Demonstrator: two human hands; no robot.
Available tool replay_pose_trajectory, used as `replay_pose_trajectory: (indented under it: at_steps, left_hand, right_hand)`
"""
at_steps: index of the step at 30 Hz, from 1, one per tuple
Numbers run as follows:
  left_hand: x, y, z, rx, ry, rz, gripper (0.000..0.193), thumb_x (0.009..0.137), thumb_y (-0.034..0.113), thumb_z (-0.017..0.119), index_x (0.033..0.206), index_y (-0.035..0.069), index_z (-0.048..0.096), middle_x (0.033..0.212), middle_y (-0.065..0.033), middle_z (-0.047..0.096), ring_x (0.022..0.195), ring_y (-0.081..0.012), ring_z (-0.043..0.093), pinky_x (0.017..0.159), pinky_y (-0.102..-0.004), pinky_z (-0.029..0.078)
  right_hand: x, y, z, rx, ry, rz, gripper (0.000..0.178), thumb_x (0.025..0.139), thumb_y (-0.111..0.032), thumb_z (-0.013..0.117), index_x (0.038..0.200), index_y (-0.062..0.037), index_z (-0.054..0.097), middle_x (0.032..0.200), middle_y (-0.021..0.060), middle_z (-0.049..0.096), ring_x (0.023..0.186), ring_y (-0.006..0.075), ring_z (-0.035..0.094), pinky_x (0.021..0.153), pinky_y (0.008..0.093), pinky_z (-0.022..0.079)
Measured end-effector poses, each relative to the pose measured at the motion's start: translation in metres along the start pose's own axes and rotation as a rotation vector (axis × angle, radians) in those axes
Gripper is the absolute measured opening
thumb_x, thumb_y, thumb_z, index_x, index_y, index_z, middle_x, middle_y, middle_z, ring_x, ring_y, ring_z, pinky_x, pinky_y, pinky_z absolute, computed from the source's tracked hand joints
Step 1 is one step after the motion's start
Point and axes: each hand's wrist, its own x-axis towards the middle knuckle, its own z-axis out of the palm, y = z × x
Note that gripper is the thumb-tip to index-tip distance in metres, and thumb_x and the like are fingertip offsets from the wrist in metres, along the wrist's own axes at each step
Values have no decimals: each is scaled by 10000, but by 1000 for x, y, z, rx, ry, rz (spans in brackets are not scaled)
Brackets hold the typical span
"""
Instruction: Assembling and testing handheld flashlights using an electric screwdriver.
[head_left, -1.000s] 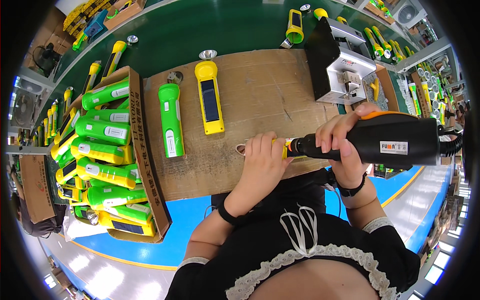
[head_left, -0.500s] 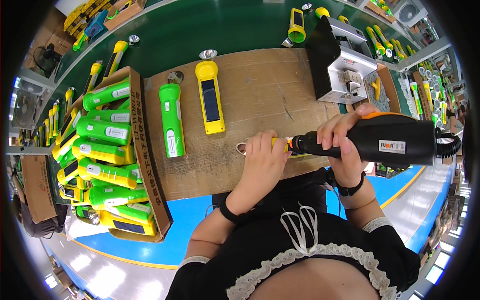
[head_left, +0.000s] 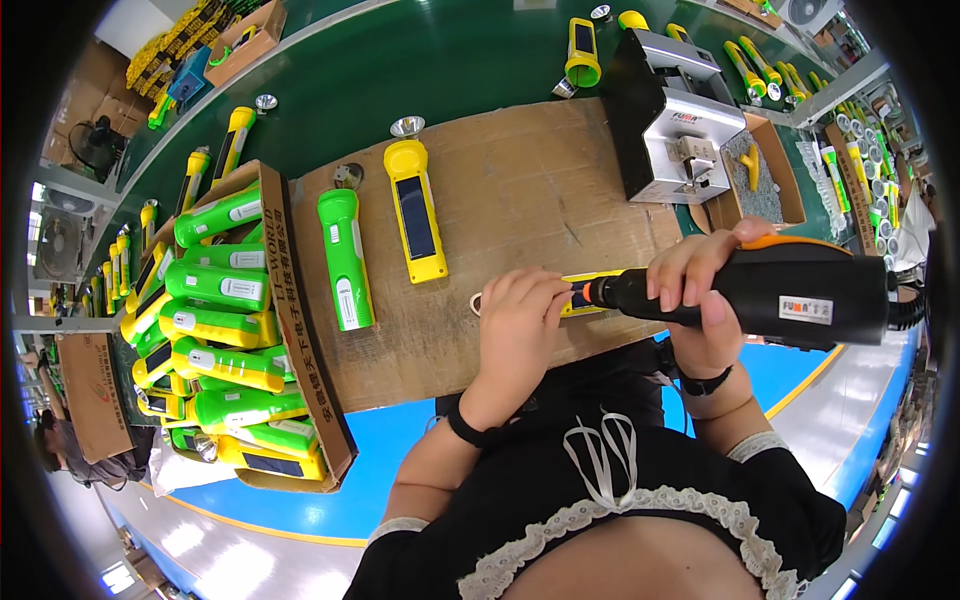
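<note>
My right hand (head_left: 705, 290) is wrapped round a black electric screwdriver (head_left: 790, 300) with an orange strip, held almost level. The tool's tip points left and reaches the fingertips of my left hand (head_left: 520, 325). Beneath the tip, a yellow flashlight (head_left: 590, 306) lies crosswise on the cardboard sheet (head_left: 520, 200), and the fingers of my left hand are closed over it. Those fingers cover much of its left part; a pale rounded rim pokes out beside them. Farther back lie a green flashlight (head_left: 344, 260) and a yellow flashlight with a dark solar panel (head_left: 416, 215), each near a loose reflector.
To the left, a cardboard box (head_left: 310, 340) is heaped with green and yellow flashlights. A silver-black machine (head_left: 680, 130) stands at the back right, beside an open carton (head_left: 775, 170) of small grey parts. More flashlights line the green bench (head_left: 480, 60).
The screwdriver and my right hand have shifted slightly right, so more of the yellow flashlight shows. My left hand stays closed on it. The whole view has tilted a little.
</note>
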Motion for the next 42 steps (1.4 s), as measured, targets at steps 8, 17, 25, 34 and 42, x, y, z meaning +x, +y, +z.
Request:
replay_pose_trajectory:
  at_steps: [8,17,25,34,42]
  left_hand:
    - [16,8,-7,80,-125,-9,117,740,61,671,855,41,679,849,-83,642,830,-258,589,725,-339,451]
    - [35,9,-16,69,-289,-118,74,720,74,686,778,29,681,733,-118,640,696,-267,609,653,-332,476]
    - [44,20,-14,98,-460,-95,112,714,93,691,788,9,684,736,-137,641,672,-275,614,629,-327,476]
    - [39,23,-19,126,-489,-20,236,692,156,717,870,10,665,794,-148,634,748,-317,594,693,-385,460]
    - [11,8,-6,222,-365,103,526,571,239,806,998,40,572,935,-122,557,893,-325,521,773,-415,408]
  right_hand:
    - [-3,-12,-14,2,61,-26,533,804,-152,657,1182,-96,285,702,24,492,660,168,547,671,324,476]
    - [-13,-12,-23,-111,130,35,576,793,-216,692,1179,-95,282,684,14,464,632,152,523,643,309,461]
    - [-19,-24,-45,-255,-17,76,501,793,-26,606,1175,-59,285,699,49,504,658,162,547,672,309,467]
    - [-20,-14,-31,-368,30,-193,439,749,-20,637,1131,20,426,714,3,566,716,69,539,683,228,426]
    - [-6,21,-3,89,76,-91,483,718,30,649,1146,14,428,763,26,568,696,68,544,633,230,439]
